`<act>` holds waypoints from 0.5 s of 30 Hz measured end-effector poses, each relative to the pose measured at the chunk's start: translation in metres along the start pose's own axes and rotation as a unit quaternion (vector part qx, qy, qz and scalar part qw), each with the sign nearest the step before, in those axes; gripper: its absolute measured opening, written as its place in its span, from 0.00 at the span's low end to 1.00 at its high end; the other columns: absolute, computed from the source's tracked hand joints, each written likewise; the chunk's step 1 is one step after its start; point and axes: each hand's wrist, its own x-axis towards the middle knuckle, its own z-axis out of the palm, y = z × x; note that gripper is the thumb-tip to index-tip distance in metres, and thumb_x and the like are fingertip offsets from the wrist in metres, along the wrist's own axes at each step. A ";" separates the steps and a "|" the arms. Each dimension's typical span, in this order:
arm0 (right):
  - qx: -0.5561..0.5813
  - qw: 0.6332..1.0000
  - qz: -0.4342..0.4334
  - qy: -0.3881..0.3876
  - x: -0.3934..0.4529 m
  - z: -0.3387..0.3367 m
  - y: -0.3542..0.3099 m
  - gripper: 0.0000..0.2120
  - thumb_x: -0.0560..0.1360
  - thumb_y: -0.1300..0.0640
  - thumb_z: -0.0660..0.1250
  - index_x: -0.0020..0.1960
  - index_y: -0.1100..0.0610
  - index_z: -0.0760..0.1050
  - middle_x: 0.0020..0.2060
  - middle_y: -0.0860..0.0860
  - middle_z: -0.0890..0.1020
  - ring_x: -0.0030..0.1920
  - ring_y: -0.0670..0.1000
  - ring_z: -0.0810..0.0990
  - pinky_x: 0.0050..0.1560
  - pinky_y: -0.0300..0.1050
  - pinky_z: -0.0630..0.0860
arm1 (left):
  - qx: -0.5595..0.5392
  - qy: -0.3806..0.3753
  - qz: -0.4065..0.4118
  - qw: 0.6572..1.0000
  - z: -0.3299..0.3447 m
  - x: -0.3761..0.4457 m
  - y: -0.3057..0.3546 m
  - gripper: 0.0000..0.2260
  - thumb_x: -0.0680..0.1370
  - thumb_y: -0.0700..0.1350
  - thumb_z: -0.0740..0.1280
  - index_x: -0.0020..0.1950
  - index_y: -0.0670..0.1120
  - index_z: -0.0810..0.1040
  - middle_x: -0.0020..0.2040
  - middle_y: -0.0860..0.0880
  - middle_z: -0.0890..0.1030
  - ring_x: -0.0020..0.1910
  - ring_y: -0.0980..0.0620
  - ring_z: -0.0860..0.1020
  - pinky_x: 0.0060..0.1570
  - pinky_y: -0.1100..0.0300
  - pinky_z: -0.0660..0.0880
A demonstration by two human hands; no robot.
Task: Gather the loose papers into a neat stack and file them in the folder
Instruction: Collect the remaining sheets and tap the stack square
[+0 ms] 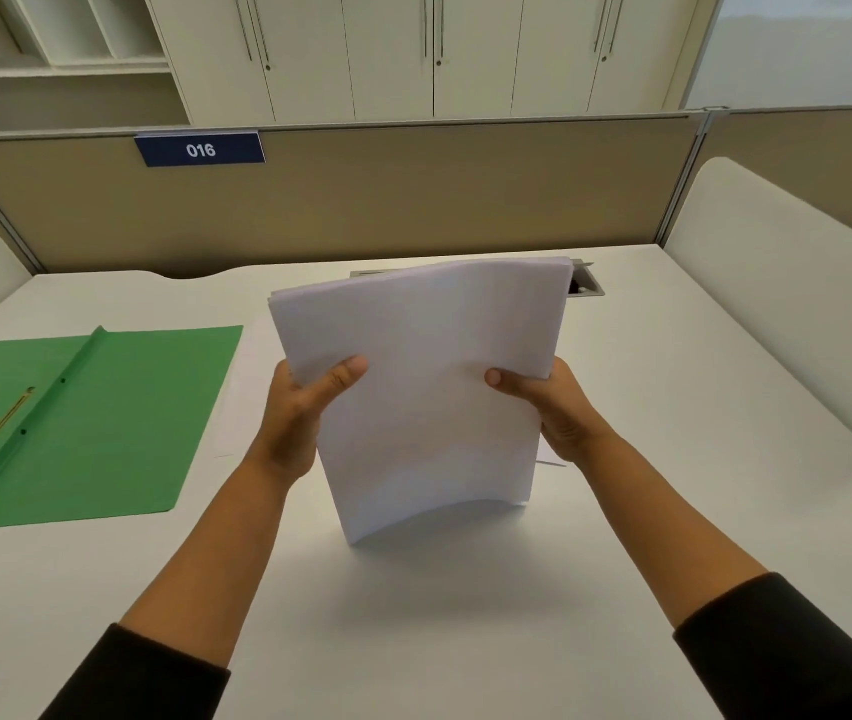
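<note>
A stack of white papers (423, 387) stands on its lower edge on the white desk (413, 615), bowed slightly. My left hand (304, 407) grips its left edge, thumb on the front sheet. My right hand (553, 407) grips the right edge in the same way. A corner of another white sheet (551, 458) shows on the desk behind my right wrist. The green folder (101, 418) lies open and flat at the left, with a brass fastener (7, 414) beside its spine crease.
A beige partition (413, 200) with a blue "016" sign (200, 149) runs along the desk's far edge. A metal cable port (587, 283) sits behind the papers. White side panels (777, 304) flank the desk. Cabinets stand beyond.
</note>
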 end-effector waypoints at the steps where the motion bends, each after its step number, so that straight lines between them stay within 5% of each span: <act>1: 0.001 1.000 0.002 0.001 0.001 -0.002 0.001 0.24 0.55 0.51 0.75 0.50 0.51 0.79 0.45 0.50 0.84 0.46 0.53 0.82 0.43 0.46 0.81 | 0.004 -0.005 -0.001 1.000 -0.002 0.001 0.000 0.17 0.60 0.51 0.71 0.49 0.54 0.79 0.40 0.58 0.85 0.41 0.57 0.83 0.38 0.63 0.79; 6: 0.015 1.000 0.003 0.007 0.001 -0.010 0.008 0.30 0.49 0.45 0.81 0.49 0.52 0.80 0.43 0.48 0.86 0.44 0.50 0.84 0.43 0.44 0.81 | 0.020 -0.018 -0.031 0.999 -0.008 -0.003 -0.012 0.27 0.51 0.61 0.78 0.47 0.56 0.82 0.42 0.56 0.85 0.42 0.55 0.83 0.39 0.60 0.80; 8: 0.009 1.000 0.007 0.012 0.000 -0.007 0.014 0.23 0.55 0.51 0.80 0.49 0.53 0.81 0.43 0.49 0.86 0.45 0.52 0.84 0.43 0.45 0.80 | 0.022 0.002 -0.048 0.999 -0.006 -0.006 -0.023 0.31 0.50 0.62 0.79 0.50 0.54 0.80 0.43 0.55 0.85 0.43 0.53 0.83 0.40 0.59 0.80; 11: -0.017 1.000 0.009 0.021 0.000 -0.004 0.015 0.17 0.62 0.57 0.74 0.50 0.53 0.80 0.45 0.51 0.85 0.46 0.52 0.84 0.44 0.45 0.80 | 0.038 0.019 -0.055 0.998 -0.009 -0.008 -0.032 0.28 0.51 0.61 0.79 0.48 0.53 0.82 0.42 0.54 0.85 0.42 0.54 0.83 0.40 0.59 0.81; 15: -0.037 0.998 0.037 0.037 0.000 -0.008 0.024 0.22 0.57 0.52 0.77 0.50 0.54 0.80 0.45 0.51 0.85 0.45 0.52 0.84 0.44 0.44 0.81 | 0.069 0.027 -0.090 0.993 -0.011 -0.015 -0.048 0.20 0.56 0.52 0.76 0.47 0.52 0.81 0.40 0.55 0.85 0.39 0.56 0.83 0.37 0.63 0.79</act>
